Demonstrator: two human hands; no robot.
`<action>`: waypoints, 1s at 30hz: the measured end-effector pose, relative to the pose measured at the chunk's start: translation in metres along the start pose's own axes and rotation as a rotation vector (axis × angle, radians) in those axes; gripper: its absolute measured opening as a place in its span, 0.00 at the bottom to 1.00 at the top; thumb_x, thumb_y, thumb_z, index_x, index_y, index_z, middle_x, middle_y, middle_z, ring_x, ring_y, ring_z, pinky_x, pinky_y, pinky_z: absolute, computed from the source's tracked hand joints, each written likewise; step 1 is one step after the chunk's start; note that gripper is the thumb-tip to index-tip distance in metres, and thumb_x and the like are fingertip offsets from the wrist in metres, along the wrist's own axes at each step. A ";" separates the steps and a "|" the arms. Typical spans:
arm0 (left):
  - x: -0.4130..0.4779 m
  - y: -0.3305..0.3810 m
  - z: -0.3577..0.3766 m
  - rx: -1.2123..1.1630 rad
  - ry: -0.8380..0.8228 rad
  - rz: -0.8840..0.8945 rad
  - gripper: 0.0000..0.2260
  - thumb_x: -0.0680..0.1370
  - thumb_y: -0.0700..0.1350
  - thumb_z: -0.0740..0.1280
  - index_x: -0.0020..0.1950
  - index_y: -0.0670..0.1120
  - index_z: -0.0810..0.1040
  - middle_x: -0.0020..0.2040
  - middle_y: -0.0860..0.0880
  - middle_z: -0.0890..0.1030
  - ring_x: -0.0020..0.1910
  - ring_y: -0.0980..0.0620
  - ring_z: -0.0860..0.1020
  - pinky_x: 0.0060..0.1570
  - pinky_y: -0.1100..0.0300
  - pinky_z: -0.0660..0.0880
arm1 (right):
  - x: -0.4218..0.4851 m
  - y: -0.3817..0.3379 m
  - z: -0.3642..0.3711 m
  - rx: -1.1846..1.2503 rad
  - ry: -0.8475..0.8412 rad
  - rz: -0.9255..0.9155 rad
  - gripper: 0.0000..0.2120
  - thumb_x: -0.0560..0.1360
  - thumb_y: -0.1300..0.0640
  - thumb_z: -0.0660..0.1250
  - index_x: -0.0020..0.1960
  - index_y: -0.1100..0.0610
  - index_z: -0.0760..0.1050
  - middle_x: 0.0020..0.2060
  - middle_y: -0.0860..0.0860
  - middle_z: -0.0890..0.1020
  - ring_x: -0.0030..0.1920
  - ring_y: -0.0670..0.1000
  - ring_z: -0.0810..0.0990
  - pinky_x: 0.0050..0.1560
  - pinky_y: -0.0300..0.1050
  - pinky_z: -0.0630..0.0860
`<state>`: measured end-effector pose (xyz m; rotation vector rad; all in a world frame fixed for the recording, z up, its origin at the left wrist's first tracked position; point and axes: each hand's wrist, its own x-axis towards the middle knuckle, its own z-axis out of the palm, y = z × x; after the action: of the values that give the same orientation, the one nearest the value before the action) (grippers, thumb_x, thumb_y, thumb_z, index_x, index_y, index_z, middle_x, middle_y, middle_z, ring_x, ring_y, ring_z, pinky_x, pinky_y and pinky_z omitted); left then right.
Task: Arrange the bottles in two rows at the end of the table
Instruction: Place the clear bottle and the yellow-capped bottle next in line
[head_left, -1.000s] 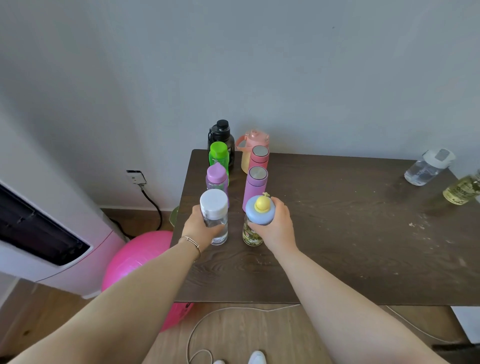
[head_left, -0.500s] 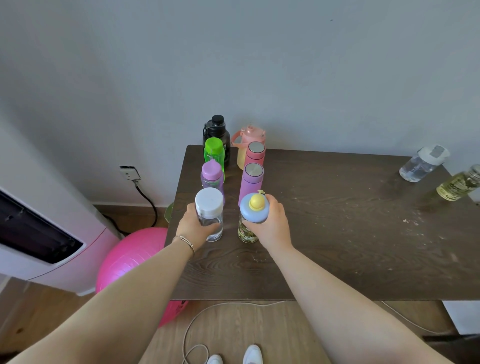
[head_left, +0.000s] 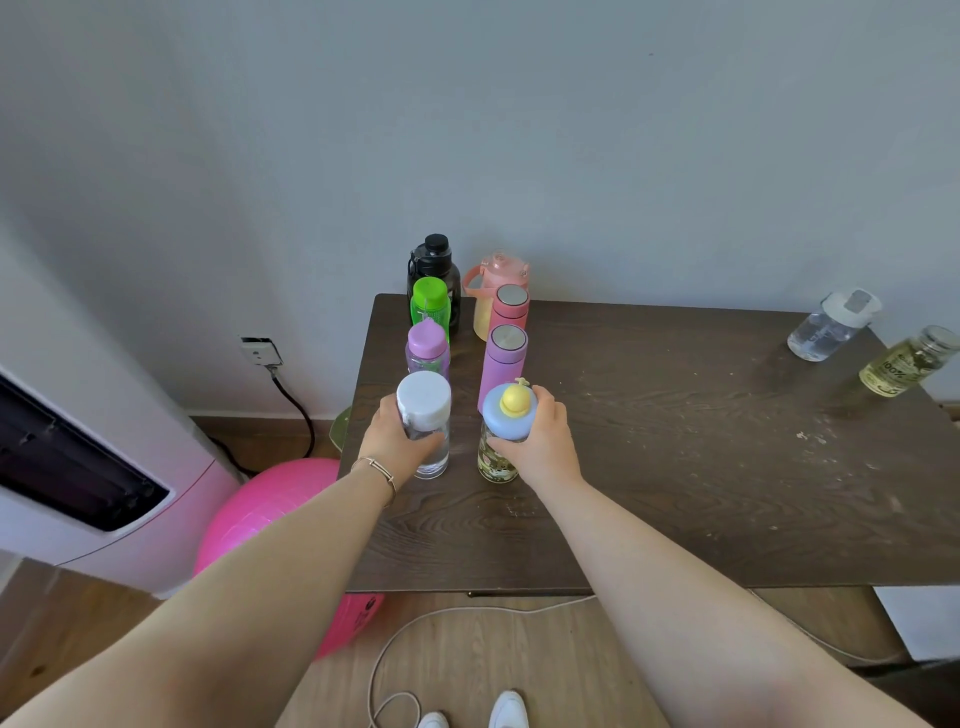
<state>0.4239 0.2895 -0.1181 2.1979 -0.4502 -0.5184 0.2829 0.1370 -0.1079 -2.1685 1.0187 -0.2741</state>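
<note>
Two rows of bottles run along the left end of the dark wooden table. The left row holds a black bottle, a green bottle, a purple-capped clear bottle and a white-capped clear bottle. My left hand grips that white-capped bottle, which stands on the table. In the right row stand a pink jug, a pink flask, a lilac flask and a blue-lidded bottle with a yellow knob. My right hand is wrapped around the blue-lidded bottle.
At the far right of the table stand a clear bottle with a white cap and a glass bottle of yellowish liquid. A pink ball and a white appliance are on the floor at left. A cable lies below.
Both hands stay on the same two front bottles. The view has shifted slightly; the bottles look unmoved on the table.
</note>
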 end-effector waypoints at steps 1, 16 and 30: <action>0.000 0.002 -0.002 0.007 0.006 0.013 0.36 0.67 0.49 0.78 0.70 0.46 0.64 0.66 0.44 0.73 0.61 0.43 0.75 0.55 0.54 0.73 | 0.000 -0.001 -0.001 -0.033 -0.005 -0.003 0.47 0.70 0.49 0.83 0.79 0.54 0.60 0.70 0.57 0.70 0.69 0.60 0.75 0.66 0.60 0.80; -0.007 0.062 -0.042 0.573 -0.028 0.427 0.34 0.73 0.56 0.69 0.75 0.47 0.60 0.71 0.44 0.67 0.68 0.41 0.66 0.64 0.46 0.70 | -0.012 -0.019 -0.059 -0.591 0.043 -0.244 0.40 0.78 0.40 0.71 0.82 0.56 0.59 0.76 0.56 0.71 0.76 0.59 0.71 0.79 0.59 0.68; -0.029 0.182 0.069 0.895 -0.081 0.649 0.37 0.77 0.59 0.63 0.79 0.47 0.51 0.78 0.44 0.56 0.77 0.41 0.54 0.75 0.45 0.55 | -0.016 0.063 -0.199 -0.720 0.196 -0.096 0.35 0.82 0.41 0.65 0.82 0.57 0.59 0.79 0.54 0.69 0.83 0.58 0.60 0.84 0.61 0.55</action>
<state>0.3387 0.1497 -0.0099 2.6209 -1.6115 -0.0215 0.1443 0.0186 -0.0055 -2.8856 1.2586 -0.1805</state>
